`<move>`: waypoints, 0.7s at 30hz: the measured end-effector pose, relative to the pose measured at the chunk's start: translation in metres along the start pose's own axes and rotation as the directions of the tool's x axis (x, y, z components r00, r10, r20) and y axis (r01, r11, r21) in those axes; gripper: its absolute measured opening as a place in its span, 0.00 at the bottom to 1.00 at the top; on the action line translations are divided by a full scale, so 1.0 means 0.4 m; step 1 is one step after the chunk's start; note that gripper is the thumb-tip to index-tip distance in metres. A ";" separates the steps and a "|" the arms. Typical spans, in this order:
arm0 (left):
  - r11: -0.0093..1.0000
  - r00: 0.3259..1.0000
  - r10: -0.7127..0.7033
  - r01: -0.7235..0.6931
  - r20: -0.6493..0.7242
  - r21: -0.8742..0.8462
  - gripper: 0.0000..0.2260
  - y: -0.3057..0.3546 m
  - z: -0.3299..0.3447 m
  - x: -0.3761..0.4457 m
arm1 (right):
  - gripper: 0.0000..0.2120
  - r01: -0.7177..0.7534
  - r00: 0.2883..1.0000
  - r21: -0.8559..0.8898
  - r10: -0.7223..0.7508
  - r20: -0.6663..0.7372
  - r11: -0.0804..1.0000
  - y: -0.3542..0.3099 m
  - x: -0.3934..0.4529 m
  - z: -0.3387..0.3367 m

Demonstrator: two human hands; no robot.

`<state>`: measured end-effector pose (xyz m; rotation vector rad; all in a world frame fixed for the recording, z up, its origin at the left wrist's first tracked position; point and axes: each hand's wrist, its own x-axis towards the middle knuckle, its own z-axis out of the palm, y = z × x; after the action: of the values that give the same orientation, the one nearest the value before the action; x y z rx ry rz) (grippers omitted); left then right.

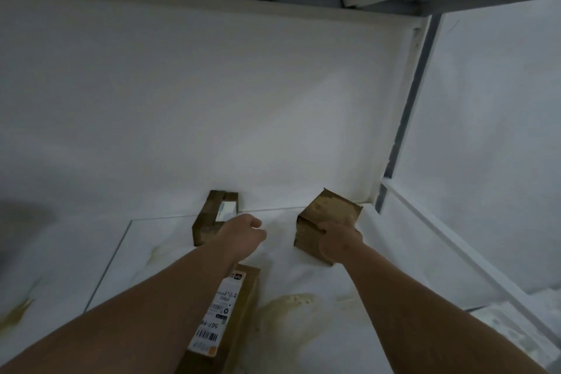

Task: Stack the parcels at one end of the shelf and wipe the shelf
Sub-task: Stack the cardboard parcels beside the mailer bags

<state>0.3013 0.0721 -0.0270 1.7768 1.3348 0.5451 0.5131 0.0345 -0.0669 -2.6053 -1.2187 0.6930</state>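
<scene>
Right under you, the long parcel (226, 319) lies flat on the white shelf (334, 328), its printed label with barcode facing up, and your left forearm crosses over its far end. Just to its right a yellowish stain (288, 313) marks the shelf surface, with another smear (18, 310) out at the near left.

Further in, your right hand (338, 241) sits on the square brown parcel (329, 218), fingers curled over its near top edge, gripping it. That box stands on the shelf at the far right, close to the corner post (403, 118).

Your left hand (243, 235) is beside it, well apart from that box, fingers loosely curled in; it looks like it holds nothing, though the fingertips are hard to read from here. Just behind that hand the third parcel (212, 215) rests at the far edge against the white back wall (197, 100), pale label showing.
</scene>
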 end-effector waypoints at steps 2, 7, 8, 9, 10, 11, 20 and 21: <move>1.000 1.000 -0.009 0.009 -0.007 0.002 0.17 0.001 0.008 0.002 | 0.32 -0.037 0.999 0.015 0.036 0.020 0.999 0.023 0.049 0.013; 1.000 1.000 -0.025 0.026 -0.015 0.009 0.16 0.009 0.018 0.013 | 0.20 0.081 0.996 -0.016 -0.082 -0.034 0.997 0.009 0.016 -0.026; 1.000 0.999 -0.028 0.028 -0.016 0.011 0.15 0.013 0.021 0.015 | 0.21 0.072 0.995 -0.021 -0.074 -0.064 0.997 0.010 0.005 -0.029; 0.999 0.999 -0.029 0.029 -0.016 0.014 0.15 0.016 0.026 0.018 | 0.23 0.066 0.992 -0.019 -0.067 -0.105 0.998 0.009 -0.014 -0.032; 0.999 0.999 -0.027 0.028 -0.018 0.019 0.15 0.019 0.029 0.021 | 0.23 0.058 0.989 -0.026 -0.061 -0.137 0.998 0.013 -0.021 -0.030; 0.999 0.999 -0.028 0.029 -0.016 0.023 0.15 0.023 0.032 0.022 | 0.21 0.066 0.985 -0.044 -0.073 -0.159 0.997 0.016 -0.037 -0.030; 0.998 0.998 -0.054 0.053 0.022 0.035 0.13 0.027 0.053 0.025 | 0.11 0.217 0.963 -0.052 -0.222 -0.155 0.975 0.039 -0.050 -0.017; 0.998 0.998 -0.057 0.056 0.028 0.041 0.14 0.028 0.054 0.022 | 0.11 0.253 0.956 -0.025 -0.254 -0.148 0.967 0.039 -0.053 -0.024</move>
<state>0.3268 0.0716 -0.0312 1.7675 1.3800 0.4626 0.5166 0.0085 -0.0569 -2.3939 -1.4714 0.4363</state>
